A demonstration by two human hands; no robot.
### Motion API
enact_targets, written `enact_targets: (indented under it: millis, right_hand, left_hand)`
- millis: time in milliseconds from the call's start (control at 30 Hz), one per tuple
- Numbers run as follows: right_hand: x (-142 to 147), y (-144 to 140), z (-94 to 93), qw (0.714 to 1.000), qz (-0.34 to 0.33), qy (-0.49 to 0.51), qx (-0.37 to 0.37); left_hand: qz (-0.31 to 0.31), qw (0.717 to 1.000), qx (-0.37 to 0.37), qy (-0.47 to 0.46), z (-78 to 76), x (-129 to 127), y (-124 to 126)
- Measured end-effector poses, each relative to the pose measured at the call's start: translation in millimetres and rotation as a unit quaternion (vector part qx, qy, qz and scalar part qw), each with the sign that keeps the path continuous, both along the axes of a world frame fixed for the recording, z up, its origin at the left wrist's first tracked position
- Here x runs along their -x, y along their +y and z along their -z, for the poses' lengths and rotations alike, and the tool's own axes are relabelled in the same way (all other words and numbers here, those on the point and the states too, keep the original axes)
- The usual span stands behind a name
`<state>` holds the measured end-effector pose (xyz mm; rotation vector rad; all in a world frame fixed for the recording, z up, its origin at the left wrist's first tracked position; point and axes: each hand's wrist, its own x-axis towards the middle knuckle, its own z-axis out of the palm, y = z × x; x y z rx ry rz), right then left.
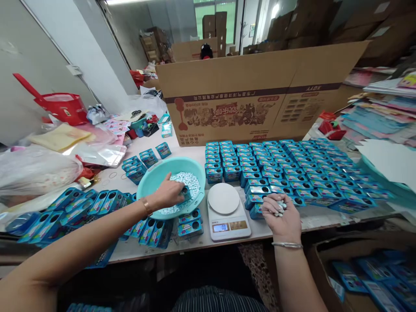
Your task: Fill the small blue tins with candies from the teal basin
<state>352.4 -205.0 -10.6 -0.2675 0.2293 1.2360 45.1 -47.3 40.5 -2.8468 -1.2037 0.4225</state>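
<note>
My left hand (167, 193) is down in a turquoise plastic bowl (154, 175), closed on a small blue box (186, 193). Small pale candy-like pellets (190, 180) lie in the bowl around it. My right hand (286, 223) is turned palm up beside the rows of boxes, its fingers curled round a few of the same pale pellets (280, 209). Between the two hands stands a white digital scale (227, 231) with a bare round pan, its display reading 0.0. Two blue boxes (190, 227) with round dark holes sit just below the bowl.
Many blue boxes (292, 171) stand in rows at the right; more boxes (78, 208) lie at the left. A large cardboard carton (234, 104) walls off the back. Plastic bags (35, 169) and a red basket (61, 108) fill the far left. An open carton (325, 260) holds flat blue packs lower right.
</note>
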Motion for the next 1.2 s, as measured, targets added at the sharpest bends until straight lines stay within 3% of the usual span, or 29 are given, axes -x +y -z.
enact_targets:
  millis: [167, 233, 333, 500, 600, 667, 733, 833, 900, 1033, 1200]
  right_hand:
    - [-7.0, -1.3, 10.4, 1.000, -0.001, -0.007, -0.024]
    - [-6.0, 1.7, 15.5, 0.999, -0.010, -0.009, -0.033]
    - [-1.4, 6.6, 20.3, 0.998, -0.030, -0.022, -0.051]
    - [2.6, 6.4, 19.2, 0.999, -0.031, -0.021, -0.036]
    - [-0.7, 3.5, 17.7, 0.999, -0.026, -0.024, -0.020]
    - [-4.5, 2.3, 17.0, 0.999, -0.025, -0.033, -0.018]
    - [-8.3, 2.3, 15.7, 0.999, -0.021, -0.041, -0.020]
    - [-12.2, 5.3, 11.5, 0.999, -0.020, -0.039, -0.022]
    - [-12.3, 9.2, 7.5, 0.999, -0.022, -0.029, -0.023]
    - [-7.4, 17.3, -0.3, 1.000, -0.025, -0.007, -0.014]
    - [-2.1, 19.8, -3.5, 0.999, -0.026, -0.008, -0.025]
  left_hand:
    - [0.004, 0.988, -0.066, -0.139, -54.9, -12.7, 5.1]
    - [0.026, 0.979, -0.052, -0.194, -65.1, -27.4, 0.0]
    - [0.059, 0.973, 0.001, -0.222, -54.0, -58.4, -9.4]
    - [0.129, 0.975, 0.047, -0.176, -1.0, -106.8, -12.8]
    - [0.144, 0.979, 0.061, -0.131, 14.5, -119.1, -7.2]
    - [0.132, 0.982, 0.075, -0.113, 9.4, -117.8, -1.7]
    - [0.102, 0.986, 0.068, -0.116, -5.6, -109.6, 4.2]
    - [0.049, 0.985, 0.024, -0.166, -31.3, -90.0, 11.3]
    - [0.031, 0.979, 0.010, -0.200, -40.0, -77.0, 12.3]
    - [0.021, 0.981, 0.043, -0.189, -30.7, -62.8, 3.3]
    - [0.022, 0.979, 0.076, -0.187, -8.7, -68.3, -10.8]
